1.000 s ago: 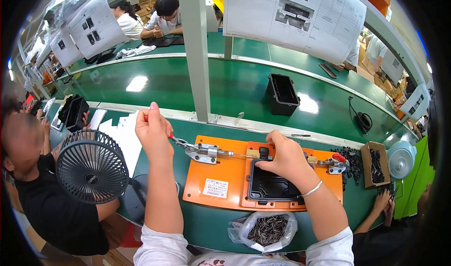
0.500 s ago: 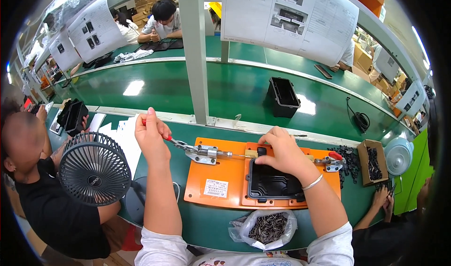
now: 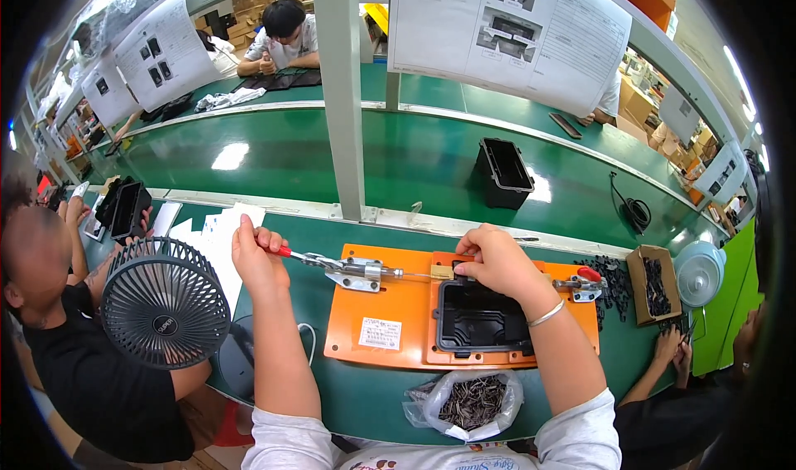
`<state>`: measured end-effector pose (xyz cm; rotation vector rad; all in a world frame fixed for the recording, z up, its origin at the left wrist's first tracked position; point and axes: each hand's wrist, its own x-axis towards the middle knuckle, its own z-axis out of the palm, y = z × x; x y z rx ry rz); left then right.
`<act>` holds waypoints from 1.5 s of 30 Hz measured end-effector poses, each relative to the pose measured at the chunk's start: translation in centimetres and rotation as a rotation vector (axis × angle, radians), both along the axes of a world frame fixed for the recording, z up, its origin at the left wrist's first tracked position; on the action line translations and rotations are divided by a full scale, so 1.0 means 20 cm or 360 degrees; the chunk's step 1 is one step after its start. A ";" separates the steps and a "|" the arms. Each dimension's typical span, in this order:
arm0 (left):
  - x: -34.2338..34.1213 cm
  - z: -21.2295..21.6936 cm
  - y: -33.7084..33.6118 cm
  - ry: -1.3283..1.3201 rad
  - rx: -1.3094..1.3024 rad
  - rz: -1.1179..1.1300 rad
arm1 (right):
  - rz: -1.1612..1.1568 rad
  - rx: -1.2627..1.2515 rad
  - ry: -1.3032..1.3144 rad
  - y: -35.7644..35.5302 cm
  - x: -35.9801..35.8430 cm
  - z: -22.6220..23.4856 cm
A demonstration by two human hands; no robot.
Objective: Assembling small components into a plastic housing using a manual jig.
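My left hand (image 3: 259,258) is closed around the red handle (image 3: 283,252) of a metal toggle clamp (image 3: 358,275). This clamp sits on the left of an orange fixture (image 3: 344,325), its thin rod pointing at a brass block (image 3: 442,272). A black plastic box (image 3: 483,347) lies open side up in the fixture. At the box's far edge, my right hand (image 3: 499,263) pinches a small black part (image 3: 459,266); the fingers partly hide it. To the right of that hand is a second toggle clamp (image 3: 584,284) with a red handle.
A bag of metal pins (image 3: 473,404) lies nearest me. Black clips (image 3: 613,287) and a cardboard box (image 3: 642,282) of them lie right. A fan (image 3: 166,304) stands left, near a co-worker. Beyond the rail, a black bin (image 3: 503,175) sits on the green surface.
My left hand has moved slightly down and left, and the clamp handle now lies flatter. My right thumb has drawn up from the box toward the fingers.
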<state>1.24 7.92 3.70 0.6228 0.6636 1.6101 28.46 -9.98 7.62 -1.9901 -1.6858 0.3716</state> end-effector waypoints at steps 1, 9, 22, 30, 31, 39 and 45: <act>0.00 0.00 0.00 0.0001 -0.0007 -0.0001 | -0.0014 -0.0031 0.0145 0.00 0.00 0.00; 0.01 0.00 -0.01 0.0048 -0.0013 0.0036 | -0.0005 -0.0201 0.0480 0.03 0.04 -0.01; 0.17 0.20 -0.13 0.0486 0.0499 -0.0005 | -0.0022 -0.0216 0.0491 0.03 0.06 -0.06; 0.17 0.20 -0.13 0.0431 0.0489 -0.0020 | 0.0148 0.0025 -0.0094 -0.06 0.01 -0.04; 0.18 0.21 -0.13 0.0430 0.0478 0.0004 | 0.0117 0.0073 -0.0140 -0.05 0.00 -0.05; 0.49 0.14 -0.42 0.2057 0.1284 0.0181 | 0.0095 0.0190 -0.0070 -0.05 -0.01 -0.08; 0.46 0.09 -0.49 0.2258 0.1557 -0.0108 | 0.0162 0.0226 -0.0076 -0.14 0.02 -0.02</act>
